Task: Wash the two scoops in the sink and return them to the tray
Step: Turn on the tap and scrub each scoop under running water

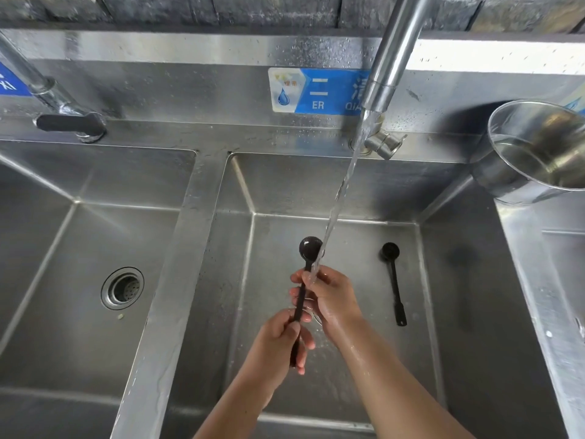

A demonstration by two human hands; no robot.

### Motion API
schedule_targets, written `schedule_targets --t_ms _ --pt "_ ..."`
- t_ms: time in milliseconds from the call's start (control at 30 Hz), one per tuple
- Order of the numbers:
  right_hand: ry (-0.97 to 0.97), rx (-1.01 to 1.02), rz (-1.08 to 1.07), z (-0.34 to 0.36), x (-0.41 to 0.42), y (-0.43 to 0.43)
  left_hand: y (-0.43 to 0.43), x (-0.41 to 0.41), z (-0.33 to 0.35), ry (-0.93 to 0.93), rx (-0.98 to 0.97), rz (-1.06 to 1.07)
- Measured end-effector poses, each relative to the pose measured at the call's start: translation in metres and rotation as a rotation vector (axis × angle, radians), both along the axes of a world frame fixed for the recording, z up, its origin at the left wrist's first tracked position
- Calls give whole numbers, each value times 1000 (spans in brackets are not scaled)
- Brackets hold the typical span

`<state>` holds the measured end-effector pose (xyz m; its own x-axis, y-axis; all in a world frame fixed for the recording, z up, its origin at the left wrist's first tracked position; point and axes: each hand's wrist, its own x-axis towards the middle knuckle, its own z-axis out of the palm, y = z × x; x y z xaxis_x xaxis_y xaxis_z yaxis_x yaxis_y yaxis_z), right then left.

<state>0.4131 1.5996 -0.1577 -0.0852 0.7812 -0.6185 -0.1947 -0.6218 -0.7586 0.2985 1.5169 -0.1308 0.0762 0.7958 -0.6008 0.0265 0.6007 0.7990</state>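
Head view, washing step, first scoop under way. My left hand (278,340) grips the tail of the scoop (310,248) handle, fingers curled round it. My right hand (329,299) wraps the stem higher up, just below the bowl, thumb and fingertips closed on it as if to rub it. The scoop is held nearly upright above the floor of the middle sink (316,191), bowl facing the camera. The stream (345,179) from the tap (389,64) falls past the right edge of the bowl and strikes the right hand at the stem; both forearms are wet. The second scoop (394,280) lies flat on the sink floor to the right, well apart from the hands, bowl toward the back wall, untouched. A steel pot (538,147) holding water stands on the rim at the far right. The left basin (63,248) shows only its drain (122,288). The tray is not in view. I judge the task less than half done: one scoop is being rinsed, the other waits, and neither has gone back. The next move, as I read it, calls for bringing the bowl squarely under the stream and rubbing its inside. The grip on the wet, thin handle must be firm, since it could slip.
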Motion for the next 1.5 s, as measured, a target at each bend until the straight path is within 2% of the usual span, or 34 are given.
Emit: schedule_targets --t_ms 167,267,367,533,633,733,867,1033,1233,1400,1500 --pt "23 -11 -39 -3 6 2 -3 -9 -5 -158 -49 -20" --pt "6 -17 -67 -7 9 2 8 -4 -5 -66 -31 -85" --pt "-9 6 -41 -8 11 4 23 10 -2 26 -41 -65" --pt "-92 -14 65 -2 9 5 55 35 10 43 -61 88" --pt "24 -73 47 -1 10 -2 63 42 16 -6 -68 143" --pt "120 -81 55 1 13 -10 54 40 18 -33 -60 156" --pt "60 13 85 2 15 -11 29 28 12 -95 -110 142" --pt "115 -78 16 1 13 -12 -6 13 -5 -85 -181 104" --pt "-39 -80 16 -16 29 -5 1 38 -37 58 -116 113" --pt "-160 -71 28 -43 71 7 29 83 -59 -47 -146 167" --pt "-236 -64 8 -65 100 20 46 114 -75 -26 -137 172"
